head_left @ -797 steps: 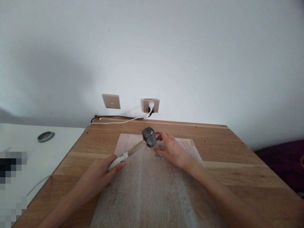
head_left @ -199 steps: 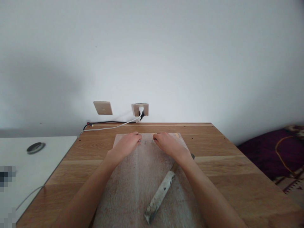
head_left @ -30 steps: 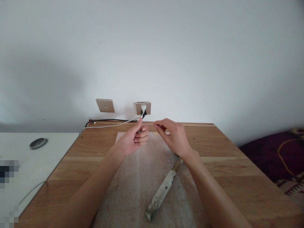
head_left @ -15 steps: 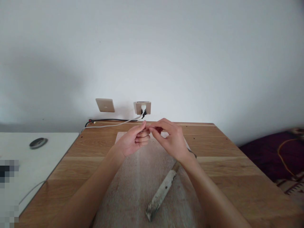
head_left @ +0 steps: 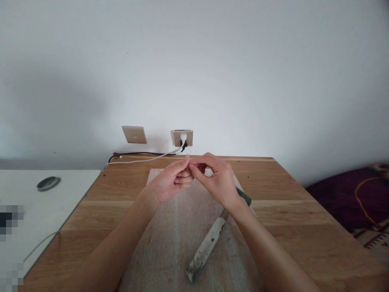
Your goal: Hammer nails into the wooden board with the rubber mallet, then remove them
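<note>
My left hand [head_left: 172,178] is closed, its thumb pressed over curled fingers above the far part of a pale wooden board [head_left: 164,247]. Against its fingertips, my right hand [head_left: 215,174] pinches with thumb and forefinger. Whatever lies between the fingers is too small or too hidden to name. Below my right hand a hammer [head_left: 208,245] lies slantwise on the board, its worn whitish grip toward me. My right wrist and forearm cover part of the hammer's handle near its dark head [head_left: 244,196].
The board rests on a wooden table [head_left: 282,219] against a white wall. White and black cables [head_left: 146,159] run along its back edge to a wall socket [head_left: 183,138]. At left, a white table [head_left: 75,182] bears a dark round object [head_left: 48,183]. Purple cloth [head_left: 337,198] lies at right.
My right hand has shifted slightly left, closer against the left fingertips. More of the hammer's dark head now shows beside my right wrist. The hammer has stayed in place.
</note>
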The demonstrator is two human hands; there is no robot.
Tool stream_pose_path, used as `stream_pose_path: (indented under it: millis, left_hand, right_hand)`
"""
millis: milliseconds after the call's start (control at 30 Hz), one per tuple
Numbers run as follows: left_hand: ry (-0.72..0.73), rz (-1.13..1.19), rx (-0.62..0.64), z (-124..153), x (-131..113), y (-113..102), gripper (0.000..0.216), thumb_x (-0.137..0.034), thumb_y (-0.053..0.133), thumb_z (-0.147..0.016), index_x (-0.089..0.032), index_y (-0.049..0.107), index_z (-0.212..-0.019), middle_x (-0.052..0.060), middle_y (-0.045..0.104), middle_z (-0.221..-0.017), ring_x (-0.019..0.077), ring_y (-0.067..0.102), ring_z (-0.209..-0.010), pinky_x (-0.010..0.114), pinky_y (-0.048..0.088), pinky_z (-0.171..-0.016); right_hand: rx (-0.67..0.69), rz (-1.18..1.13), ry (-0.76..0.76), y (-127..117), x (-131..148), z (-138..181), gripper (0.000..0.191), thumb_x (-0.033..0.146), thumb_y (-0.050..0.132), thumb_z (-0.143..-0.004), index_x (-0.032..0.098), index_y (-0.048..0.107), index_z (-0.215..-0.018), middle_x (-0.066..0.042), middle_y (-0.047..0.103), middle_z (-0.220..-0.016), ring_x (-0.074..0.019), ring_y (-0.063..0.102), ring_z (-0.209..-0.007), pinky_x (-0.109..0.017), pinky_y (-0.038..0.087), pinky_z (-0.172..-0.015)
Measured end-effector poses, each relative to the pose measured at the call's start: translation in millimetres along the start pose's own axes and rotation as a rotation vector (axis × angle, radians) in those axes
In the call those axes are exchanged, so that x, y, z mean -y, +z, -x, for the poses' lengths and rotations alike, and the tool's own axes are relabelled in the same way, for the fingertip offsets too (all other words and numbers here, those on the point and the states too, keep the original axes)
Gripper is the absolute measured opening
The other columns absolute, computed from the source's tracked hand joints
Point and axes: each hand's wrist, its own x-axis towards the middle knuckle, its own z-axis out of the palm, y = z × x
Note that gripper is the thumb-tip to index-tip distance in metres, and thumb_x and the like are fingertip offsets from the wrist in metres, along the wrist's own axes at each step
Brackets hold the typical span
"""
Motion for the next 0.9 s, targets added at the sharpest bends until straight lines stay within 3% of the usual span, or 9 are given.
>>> stream_pose_path:
  millis: [567, 900]
  left_hand:
    - [0.032, 0.046, -0.013, -0.5, 1.1, 3.2, 0.049, -0.044, 0.088, -0.083, -0.016, 0.052, -0.065, -0.013, 0.024, -0.055, 0.0027, 0.016, -0.044, 0.011, 0.028, -0.041]
    - [0.041, 0.051, -0.124, -4.0, 8.7, -1.6, 0.046, -0.044, 0.094, -0.074, -0.014, 0.059, -0.071, -0.012, 0.032, -0.056, 0.0019, 0.018, -0.045, 0.011, 0.024, -0.039]
  right_hand:
    - [-0.01, 0.1, -0.124, 0.1, -3.4, 2.0, 0.011, 0.013, 0.069, -0.096, 0.019, 0.078, -0.096, -0.002, 0.072, -0.081, -0.0146, 0.064, -0.07, -0.027, 0.053, -0.07]
    - [-0.004, 0.352, -0.223, -1.5, 0.1, 4.3, 0.016, 0.013, 0.063, -0.097, 0.02, 0.074, -0.089, -0.006, 0.071, -0.08, -0.0192, 0.064, -0.074, -0.032, 0.053, -0.07]
